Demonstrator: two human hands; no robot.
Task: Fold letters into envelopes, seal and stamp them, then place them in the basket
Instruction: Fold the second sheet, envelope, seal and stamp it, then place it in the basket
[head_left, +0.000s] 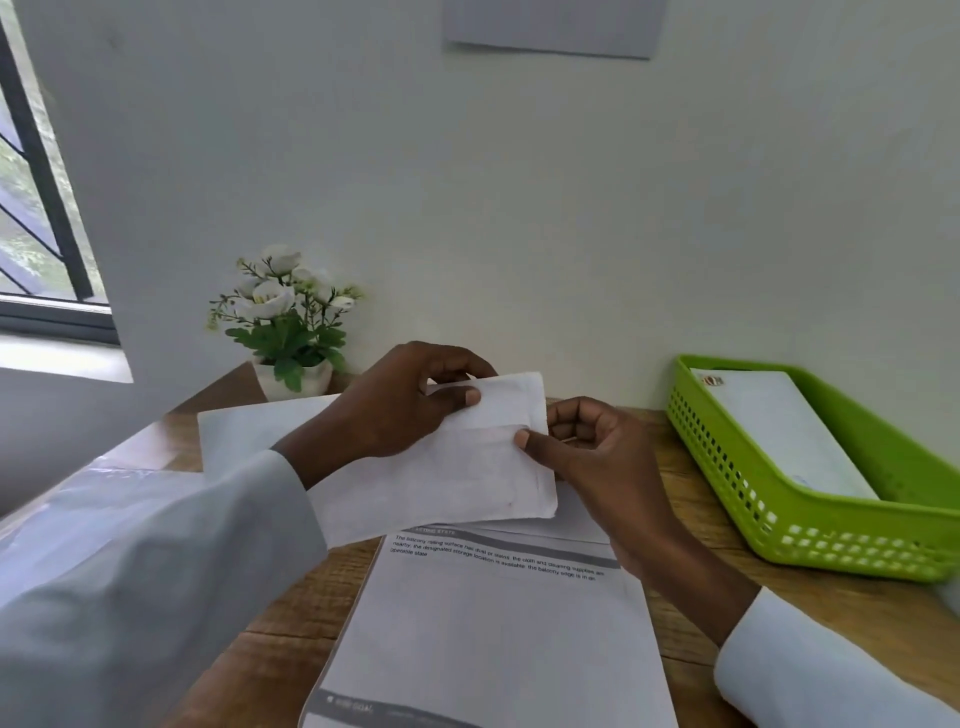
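Note:
I hold a white envelope (457, 467) above the wooden desk, near its middle. My left hand (400, 405) grips its upper edge, thumb on the front near the flap and fingers curled over the top. My right hand (592, 452) pinches its right edge, thumb pressed on the front. A printed letter sheet (493, 623) lies flat on the desk below the envelope. The green basket (810, 525) stands at the right with a stamped envelope (779, 431) lying inside.
A small white pot of white flowers (291, 332) stands at the desk's back left against the wall. Another white sheet (244, 431) lies behind my left wrist. A window is at the far left. The wooden desk (691, 587) shows between letter and basket.

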